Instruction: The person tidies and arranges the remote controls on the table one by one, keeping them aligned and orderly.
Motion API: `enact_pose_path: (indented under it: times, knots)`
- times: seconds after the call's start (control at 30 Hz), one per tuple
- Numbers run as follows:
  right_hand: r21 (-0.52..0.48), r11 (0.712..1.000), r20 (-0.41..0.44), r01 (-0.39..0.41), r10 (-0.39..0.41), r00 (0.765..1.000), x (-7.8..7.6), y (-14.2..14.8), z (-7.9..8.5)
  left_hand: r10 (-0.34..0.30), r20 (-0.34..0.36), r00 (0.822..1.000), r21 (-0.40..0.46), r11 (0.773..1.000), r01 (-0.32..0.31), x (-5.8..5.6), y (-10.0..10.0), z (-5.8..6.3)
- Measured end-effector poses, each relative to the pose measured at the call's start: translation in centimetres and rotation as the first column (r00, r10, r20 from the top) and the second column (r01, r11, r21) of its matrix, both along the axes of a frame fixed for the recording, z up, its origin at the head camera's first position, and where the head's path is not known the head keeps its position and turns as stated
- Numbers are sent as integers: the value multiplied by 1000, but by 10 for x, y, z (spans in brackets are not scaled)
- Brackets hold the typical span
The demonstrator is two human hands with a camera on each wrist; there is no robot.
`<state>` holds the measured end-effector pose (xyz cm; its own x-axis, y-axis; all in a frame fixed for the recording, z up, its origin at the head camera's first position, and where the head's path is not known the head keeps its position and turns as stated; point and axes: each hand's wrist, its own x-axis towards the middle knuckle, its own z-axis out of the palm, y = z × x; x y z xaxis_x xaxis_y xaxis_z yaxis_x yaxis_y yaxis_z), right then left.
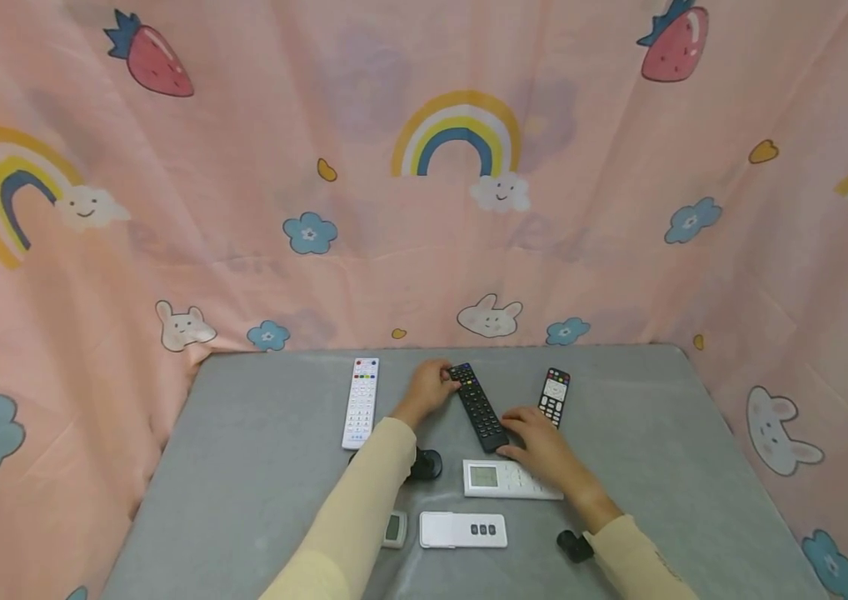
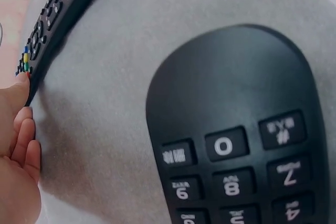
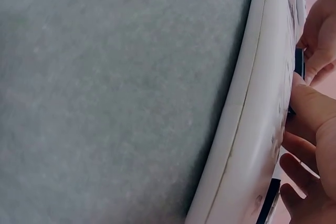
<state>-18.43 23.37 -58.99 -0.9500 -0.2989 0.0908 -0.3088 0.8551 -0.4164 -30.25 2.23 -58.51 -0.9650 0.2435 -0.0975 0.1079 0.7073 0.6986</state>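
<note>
A long black remote control [image 1: 479, 407] lies slanted between the two hands at the back middle of the grey table. At its far end, my left hand [image 1: 430, 388] pinches it. The left wrist view shows the thumb of that hand near the coloured buttons of this black remote [image 2: 50, 30]. My right hand [image 1: 544, 448] holds the near end by thumb and fingers, reaching over a white remote with a small screen [image 1: 484, 477]. In the right wrist view, that white remote's edge [image 3: 247, 124] hides much of the black one.
A white remote [image 1: 361, 404] stands left, and a smaller black-and-white one [image 1: 555, 396] right. Beneath my left forearm is a dark remote with number keys [image 2: 231, 77]. Nearer lie a white three-button remote [image 1: 461, 530] and a partly covered one with a screen [image 1: 396, 530]. A patterned curtain [image 1: 364, 283] hangs behind.
</note>
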Motion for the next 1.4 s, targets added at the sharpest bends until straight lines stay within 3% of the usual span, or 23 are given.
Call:
enact_pose_path:
  times: [0.17, 0.4, 0.63, 0.77, 0.9, 1.17, 1.4]
  knots:
    - [-18, 1000, -9, 10, -10, 1000, 0, -2, 1, 23, 42, 999, 81, 996, -26, -1, -1, 0]
    - [-94, 994, -50, 56, -61, 997, 2, -8, 8, -9, 30, 1000, 123, 992, 5, -10, -9, -2]
    - [-164, 982, -12, 92, -95, 995, 8, -24, 19, -56, 22, 998, 144, 988, 52, -13, -25, 15]
    - [-195, 975, 30, 103, -99, 995, 9, -38, 20, -78, -7, 997, 103, 992, 78, -11, -39, 18]
    - [-212, 972, 16, 102, -101, 995, 10, -54, 20, -89, -8, 996, 93, 992, 89, -10, -54, 22]
    - [-201, 973, -47, 115, -127, 991, 5, -92, 20, -44, -18, 999, 41, 998, 45, -8, -80, 31]
    - [-208, 971, -51, 121, -135, 990, 4, -124, 22, -4, -46, 999, -64, 998, 1, -10, -95, 27]
